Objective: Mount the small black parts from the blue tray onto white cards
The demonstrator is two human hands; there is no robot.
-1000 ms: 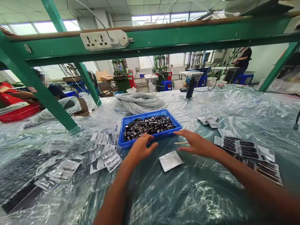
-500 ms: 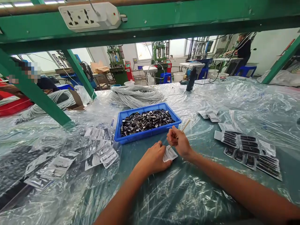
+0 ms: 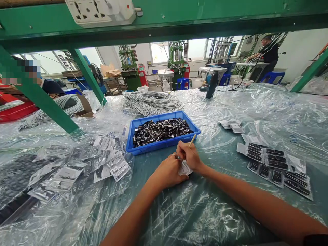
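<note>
In the head view, my left hand (image 3: pixel 167 172) lies over a small whitish plastic packet (image 3: pixel 185 169) on the table, thumb along its near edge and fingers at its far side. My right hand (image 3: pixel 190 156) is closed round a thin pale stick (image 3: pixel 192 139), perhaps a brush or a wooden rod, whose upper end sticks out above the fist. The stick's lower end is hidden by my fingers, over the packet. Just beyond both hands stands a blue tray (image 3: pixel 164 147) heaped with small black parts (image 3: pixel 161 131) with shiny metal ends.
Packs of black parts (image 3: pixel 276 160) lie at right, silvery packets (image 3: pixel 110 167) at left. A grey cable coil (image 3: pixel 151 102) and a dark upright tool (image 3: pixel 212 84) stand behind the tray. Plastic sheeting covers the table. A green beam (image 3: pixel 179 20) crosses overhead. Two people are in the background.
My right hand has moved left and closer to my left hand, with the stick now more upright. The packet is more covered. The whole view has shifted slightly.
</note>
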